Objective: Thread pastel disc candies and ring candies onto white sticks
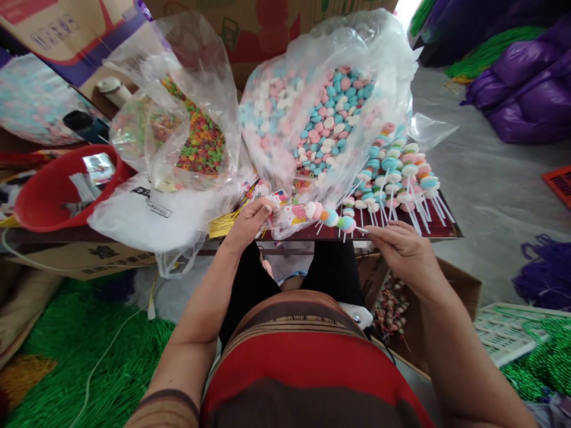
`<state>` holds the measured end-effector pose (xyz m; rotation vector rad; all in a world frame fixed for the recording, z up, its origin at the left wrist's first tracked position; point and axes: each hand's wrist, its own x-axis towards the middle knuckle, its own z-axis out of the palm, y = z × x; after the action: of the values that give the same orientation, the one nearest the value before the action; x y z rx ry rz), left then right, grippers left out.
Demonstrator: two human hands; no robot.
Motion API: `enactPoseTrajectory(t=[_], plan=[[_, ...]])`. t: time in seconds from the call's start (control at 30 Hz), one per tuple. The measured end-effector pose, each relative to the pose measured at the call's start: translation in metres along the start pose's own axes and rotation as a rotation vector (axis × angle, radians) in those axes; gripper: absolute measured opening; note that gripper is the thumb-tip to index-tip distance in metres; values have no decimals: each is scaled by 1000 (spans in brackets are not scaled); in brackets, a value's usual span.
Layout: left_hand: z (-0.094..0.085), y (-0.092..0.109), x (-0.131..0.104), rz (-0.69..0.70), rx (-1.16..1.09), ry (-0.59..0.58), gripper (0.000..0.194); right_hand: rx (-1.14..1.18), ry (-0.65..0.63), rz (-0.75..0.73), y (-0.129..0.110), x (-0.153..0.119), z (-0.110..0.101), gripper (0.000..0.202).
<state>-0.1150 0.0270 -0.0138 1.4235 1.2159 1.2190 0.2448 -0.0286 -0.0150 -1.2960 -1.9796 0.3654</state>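
Note:
My right hand (401, 249) pinches the white stick of a candy skewer (330, 217), which lies roughly level above the table's front edge. Its round pieces are white, pink, orange, blue and green. My left hand (252, 220) is closed on a small clear printed bag (294, 213) at the skewer's far end; the bag's opening is at or near the first pieces. Behind my right hand lies a pile of similar skewers (392, 172), sticks toward me. Yellow twist ties (225, 224) lie beside my left hand.
A large clear bag of pastel candies (334, 113) and a bag of small ring candies (200, 139) stand at the back. A red basin (66, 202) is at the left. Below the table at the right, an open carton (455, 285) holds wrapped skewers (390, 312).

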Motion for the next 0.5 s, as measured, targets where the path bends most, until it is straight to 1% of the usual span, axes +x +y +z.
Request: enactPoseTrajectory(t=[0.07,0.13,0.23,0.33,0.5], plan=[[-5,-2,1,15,-20,-96,62,-50,-7,-19,4,2,-6,23],[-8,-1,1,23,29,-140,63,-64,-16,-26,6,3,-12,21],[-8,5,2,29,95,-166,67,-28,7,-14,6,4,-16,18],[-7,11,3,39,112,-178,69,48,30,9,6,4,-17,16],[-4,20,4,38,127,-212,71,100,-22,-12,8,6,-17,18]])
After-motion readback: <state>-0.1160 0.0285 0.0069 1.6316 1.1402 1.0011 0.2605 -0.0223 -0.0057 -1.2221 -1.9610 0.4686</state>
